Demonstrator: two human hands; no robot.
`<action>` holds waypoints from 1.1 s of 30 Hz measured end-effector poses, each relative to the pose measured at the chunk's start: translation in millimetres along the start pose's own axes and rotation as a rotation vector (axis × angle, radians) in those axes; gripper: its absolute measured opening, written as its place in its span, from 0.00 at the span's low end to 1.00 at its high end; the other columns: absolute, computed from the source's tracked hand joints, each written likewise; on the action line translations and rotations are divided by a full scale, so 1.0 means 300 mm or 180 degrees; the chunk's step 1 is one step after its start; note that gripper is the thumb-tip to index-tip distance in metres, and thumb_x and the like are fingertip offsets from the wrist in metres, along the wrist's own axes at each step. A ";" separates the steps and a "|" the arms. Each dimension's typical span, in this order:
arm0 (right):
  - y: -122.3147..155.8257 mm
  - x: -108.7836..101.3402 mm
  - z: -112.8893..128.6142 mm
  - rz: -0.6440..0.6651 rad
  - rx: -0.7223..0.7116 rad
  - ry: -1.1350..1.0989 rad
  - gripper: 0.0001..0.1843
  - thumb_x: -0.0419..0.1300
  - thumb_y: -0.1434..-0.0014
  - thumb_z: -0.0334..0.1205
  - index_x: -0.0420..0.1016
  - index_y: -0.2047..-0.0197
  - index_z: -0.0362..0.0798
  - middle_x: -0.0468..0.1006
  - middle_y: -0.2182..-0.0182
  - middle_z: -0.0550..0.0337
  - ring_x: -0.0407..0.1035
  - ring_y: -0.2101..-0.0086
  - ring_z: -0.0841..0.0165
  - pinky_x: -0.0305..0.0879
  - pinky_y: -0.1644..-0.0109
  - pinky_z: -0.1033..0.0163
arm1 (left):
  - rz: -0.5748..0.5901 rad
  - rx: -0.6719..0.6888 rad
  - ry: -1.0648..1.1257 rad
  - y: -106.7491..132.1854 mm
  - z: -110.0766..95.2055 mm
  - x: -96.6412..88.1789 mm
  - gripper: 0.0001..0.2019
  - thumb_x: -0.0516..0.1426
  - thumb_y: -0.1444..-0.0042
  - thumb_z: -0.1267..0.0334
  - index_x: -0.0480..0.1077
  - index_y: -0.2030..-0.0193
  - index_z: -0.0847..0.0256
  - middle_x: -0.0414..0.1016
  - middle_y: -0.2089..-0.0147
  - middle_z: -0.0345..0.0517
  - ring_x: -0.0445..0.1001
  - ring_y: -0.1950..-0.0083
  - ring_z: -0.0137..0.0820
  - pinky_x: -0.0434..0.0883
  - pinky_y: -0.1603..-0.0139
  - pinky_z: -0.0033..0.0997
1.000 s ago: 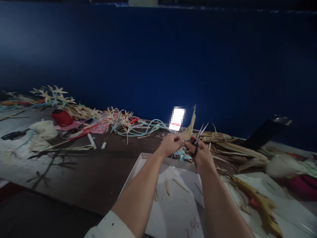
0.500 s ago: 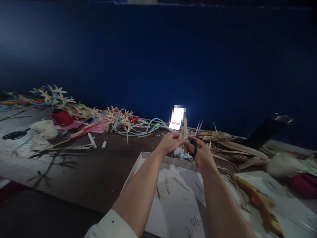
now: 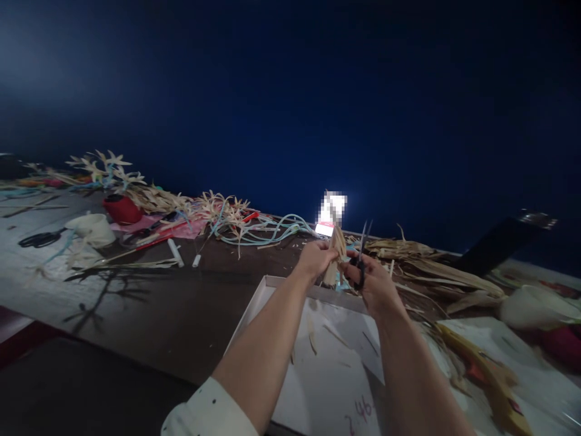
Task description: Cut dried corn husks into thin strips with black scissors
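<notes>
Above the far edge of a white box lid (image 3: 324, 375), my left hand (image 3: 314, 260) pinches a strip of dry pale husk (image 3: 338, 242) that stands upright from the fingers. My right hand (image 3: 374, 281) is closed around black-handled scissors (image 3: 359, 269), whose blades point up and away, slightly parted. The fingertips of that hand are close to the husk; whether they touch it I cannot tell. Small light-blue pieces lie behind and below the hands, partly hidden by them. A few thin husk scraps (image 3: 312, 336) are inside the lid.
A bundle of dry husks (image 3: 408, 260) lies right of my hands, with a yellow-handled glue gun (image 3: 488, 369) nearer. Light-blue cords (image 3: 272, 231), husk flowers (image 3: 222, 209), a red spool (image 3: 122, 209) and another pair of scissors (image 3: 43, 238) are at the left. A lit screen (image 3: 331, 212) stands behind.
The husk strip has turned between my hands, and its lower end now shows below the fingers. The scissors stay in my right hand. The whole view has shifted slightly.
</notes>
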State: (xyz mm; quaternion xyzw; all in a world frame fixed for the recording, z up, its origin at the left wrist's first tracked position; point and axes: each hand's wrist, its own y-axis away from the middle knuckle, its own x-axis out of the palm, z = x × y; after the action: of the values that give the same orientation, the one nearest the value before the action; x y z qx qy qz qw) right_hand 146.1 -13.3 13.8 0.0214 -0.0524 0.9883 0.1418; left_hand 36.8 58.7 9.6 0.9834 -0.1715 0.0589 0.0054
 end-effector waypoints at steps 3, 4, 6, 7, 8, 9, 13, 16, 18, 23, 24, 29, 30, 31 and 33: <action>0.001 -0.002 0.009 0.0012 0.0059 0.0043 0.22 0.67 0.61 0.40 0.71 0.60 0.46 0.64 0.85 0.70 0.54 0.84 0.77 0.47 0.81 0.70 | -0.0188 -0.0048 -0.0050 0.007 -0.003 0.021 0.05 0.56 0.60 0.69 0.71 0.75 0.66 0.68 0.79 0.41 0.66 0.78 0.26 0.64 0.76 0.25; 0.001 -0.003 0.010 0.0005 0.0085 0.0075 0.22 0.66 0.61 0.41 0.71 0.60 0.46 0.63 0.85 0.70 0.53 0.85 0.77 0.46 0.82 0.70 | -0.0203 -0.0077 -0.0023 0.006 -0.003 0.025 0.04 0.55 0.60 0.70 0.71 0.75 0.66 0.68 0.79 0.41 0.66 0.78 0.26 0.64 0.76 0.25; 0.003 -0.003 0.008 0.0010 0.0126 0.0123 0.23 0.67 0.62 0.41 0.71 0.61 0.46 0.63 0.85 0.70 0.53 0.85 0.77 0.46 0.82 0.70 | -0.0286 -0.0132 0.0032 -0.002 -0.001 0.023 0.03 0.55 0.61 0.71 0.70 0.76 0.66 0.67 0.80 0.40 0.65 0.78 0.25 0.62 0.77 0.24; 0.004 -0.001 0.006 0.0030 0.0148 0.0136 0.23 0.67 0.63 0.41 0.71 0.61 0.46 0.64 0.84 0.70 0.54 0.84 0.77 0.47 0.81 0.70 | -0.0373 -0.0144 0.0043 -0.009 0.000 0.015 0.02 0.55 0.61 0.71 0.69 0.77 0.66 0.66 0.81 0.40 0.64 0.79 0.25 0.61 0.78 0.24; 0.006 0.002 0.002 0.0066 0.0168 0.0137 0.24 0.67 0.64 0.41 0.72 0.61 0.46 0.65 0.83 0.69 0.55 0.84 0.77 0.48 0.81 0.70 | -0.0568 -0.0145 0.0041 -0.017 0.001 0.003 0.01 0.56 0.61 0.70 0.68 0.78 0.65 0.65 0.82 0.39 0.62 0.80 0.24 0.59 0.79 0.23; 0.007 0.006 -0.003 0.0103 0.0184 0.0134 0.24 0.68 0.65 0.41 0.72 0.61 0.46 0.67 0.82 0.68 0.56 0.83 0.77 0.49 0.80 0.70 | -0.0813 -0.0194 0.0182 -0.024 0.001 -0.011 0.01 0.55 0.60 0.70 0.67 0.78 0.65 0.62 0.83 0.37 0.60 0.82 0.23 0.58 0.80 0.23; 0.007 0.012 -0.017 0.0004 0.0181 0.0220 0.23 0.68 0.64 0.42 0.72 0.62 0.46 0.68 0.80 0.67 0.58 0.81 0.76 0.50 0.79 0.70 | -0.0993 -0.0216 0.0419 -0.042 0.007 -0.059 0.04 0.53 0.58 0.66 0.64 0.78 0.64 0.57 0.86 0.34 0.54 0.85 0.21 0.53 0.82 0.22; 0.010 -0.016 -0.008 0.0057 0.0291 0.0330 0.22 0.67 0.62 0.42 0.72 0.61 0.46 0.68 0.81 0.67 0.59 0.81 0.75 0.50 0.79 0.70 | -0.0930 -0.0012 0.0259 -0.045 0.024 -0.063 0.05 0.55 0.60 0.64 0.65 0.79 0.64 0.57 0.85 0.34 0.55 0.83 0.20 0.53 0.81 0.22; 0.018 -0.043 0.008 0.0409 0.0390 0.0425 0.22 0.67 0.60 0.42 0.73 0.60 0.46 0.69 0.81 0.66 0.60 0.80 0.74 0.52 0.79 0.70 | -0.0908 0.0035 0.0188 -0.050 0.040 -0.060 0.07 0.55 0.60 0.62 0.65 0.79 0.64 0.58 0.84 0.34 0.56 0.82 0.20 0.53 0.80 0.22; 0.046 -0.079 0.040 0.1336 0.0604 0.0876 0.19 0.66 0.58 0.44 0.74 0.61 0.45 0.72 0.81 0.63 0.63 0.81 0.73 0.54 0.79 0.69 | -0.0965 0.0130 0.0080 -0.068 0.072 -0.069 0.09 0.55 0.60 0.59 0.65 0.79 0.65 0.55 0.85 0.33 0.52 0.83 0.20 0.51 0.81 0.22; 0.047 -0.079 0.041 0.1354 0.0574 0.0882 0.19 0.66 0.58 0.44 0.74 0.62 0.45 0.72 0.81 0.62 0.63 0.81 0.73 0.54 0.79 0.69 | -0.0942 0.0155 0.0066 -0.070 0.074 -0.071 0.09 0.55 0.59 0.59 0.65 0.78 0.65 0.55 0.85 0.33 0.52 0.82 0.20 0.52 0.81 0.22; 0.027 -0.062 0.024 0.0679 0.0409 0.0692 0.20 0.68 0.61 0.45 0.73 0.64 0.45 0.71 0.82 0.64 0.62 0.82 0.74 0.55 0.79 0.69 | -0.0642 0.0130 -0.0308 -0.058 0.058 -0.071 0.09 0.53 0.58 0.60 0.69 0.75 0.65 0.60 0.83 0.35 0.56 0.81 0.22 0.55 0.79 0.22; 0.020 -0.057 0.018 0.0425 0.0378 0.0616 0.21 0.68 0.62 0.45 0.73 0.64 0.46 0.71 0.81 0.64 0.63 0.81 0.74 0.56 0.78 0.69 | -0.0600 0.0144 -0.0514 -0.053 0.052 -0.068 0.09 0.53 0.58 0.60 0.69 0.75 0.65 0.61 0.83 0.35 0.57 0.80 0.22 0.55 0.79 0.23; 0.012 -0.053 0.012 0.0167 0.0304 0.0542 0.23 0.69 0.63 0.45 0.73 0.62 0.46 0.72 0.80 0.64 0.64 0.80 0.73 0.58 0.78 0.68 | -0.0552 0.0191 -0.0743 -0.048 0.046 -0.064 0.09 0.54 0.58 0.61 0.70 0.74 0.65 0.62 0.82 0.36 0.59 0.79 0.23 0.56 0.78 0.23; -0.003 -0.046 -0.001 -0.0285 -0.0017 0.0396 0.26 0.69 0.63 0.46 0.71 0.59 0.47 0.73 0.78 0.63 0.65 0.78 0.71 0.59 0.77 0.67 | -0.0457 0.0372 -0.1182 -0.035 0.038 -0.052 0.10 0.54 0.57 0.61 0.72 0.73 0.65 0.65 0.80 0.37 0.62 0.77 0.24 0.57 0.76 0.23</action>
State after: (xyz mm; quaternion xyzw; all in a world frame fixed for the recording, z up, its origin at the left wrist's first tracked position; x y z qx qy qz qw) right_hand 159.5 -16.4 12.7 -0.0381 -0.0451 0.9802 0.1889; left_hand 27.0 73.4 -3.4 0.9857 -0.0952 -0.1141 -0.0791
